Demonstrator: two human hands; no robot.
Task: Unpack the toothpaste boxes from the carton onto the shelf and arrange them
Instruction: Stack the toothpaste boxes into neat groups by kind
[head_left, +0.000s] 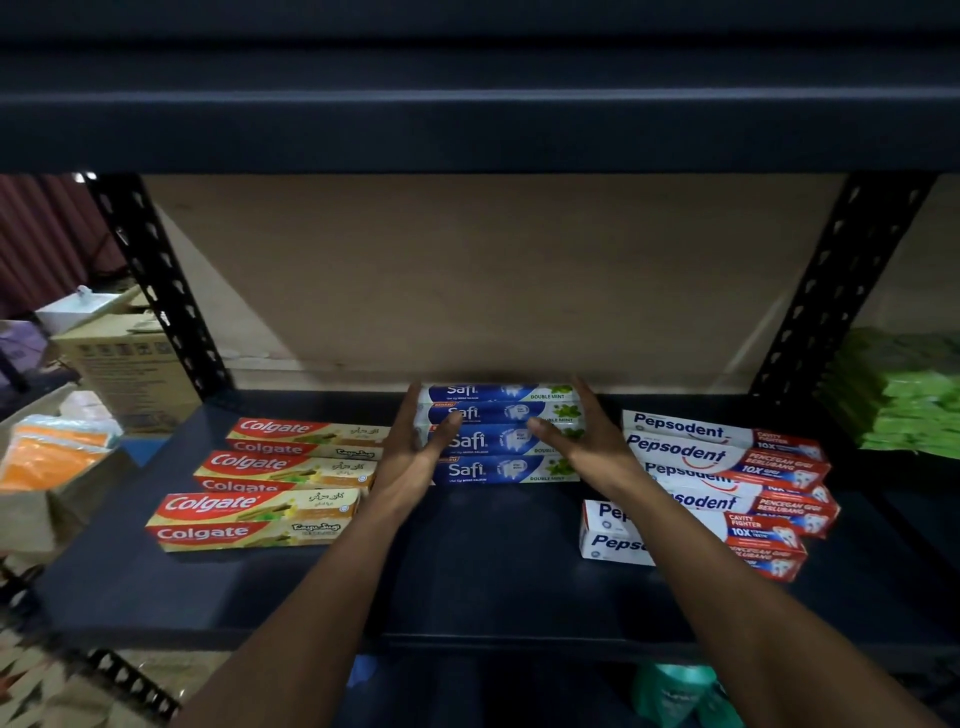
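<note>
three Colgate boxes (249, 519), four Safi (498, 470), three Pepsodent (691, 441)

The one head-worn camera is looking forward and down from close in front of the shelf (493, 587), facing its far back panel (467, 280) squarely; the upper shelf (467, 130) is cutting across the top of the view, very near

Three toothpaste brands lying flat on dark shelf (493, 571).
Safi boxes (501, 441): blue, four in a tight row at 12 o'clock, long sides touching. Colgate boxes (270, 483): red and beige, three spaced apart at 9 o'clock. Pepsodent boxes (727, 478): white and red, overlapping unevenly at 3 o'clock, front one skewed.
</note>
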